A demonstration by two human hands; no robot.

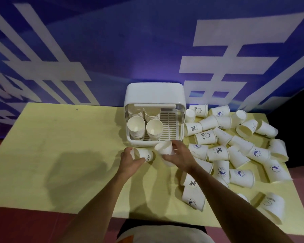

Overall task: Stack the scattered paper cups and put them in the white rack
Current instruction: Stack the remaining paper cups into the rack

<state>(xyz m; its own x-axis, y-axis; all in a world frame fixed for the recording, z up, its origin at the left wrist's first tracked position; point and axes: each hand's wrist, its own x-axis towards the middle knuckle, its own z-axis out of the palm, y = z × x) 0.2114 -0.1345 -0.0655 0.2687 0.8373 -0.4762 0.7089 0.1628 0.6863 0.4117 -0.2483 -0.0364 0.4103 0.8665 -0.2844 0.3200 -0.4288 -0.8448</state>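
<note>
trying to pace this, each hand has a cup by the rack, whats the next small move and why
Probably nest the right cup, in the right hand, with the Bear cup in the left hand. Each is a single cup in front of the white rack, which holds only stacks, and loose cups lie to the right.

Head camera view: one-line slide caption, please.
Left hand grips a Bear cup, right hand a second cup, before the white rack; scattered cups lie beside it.

It looked like an exhibition or event hall rather than a home: a huge blue backdrop (139, 50) with giant white characters (216, 67) stood behind the yellow-covered counter (60, 155), over red flooring (16, 225).
</note>
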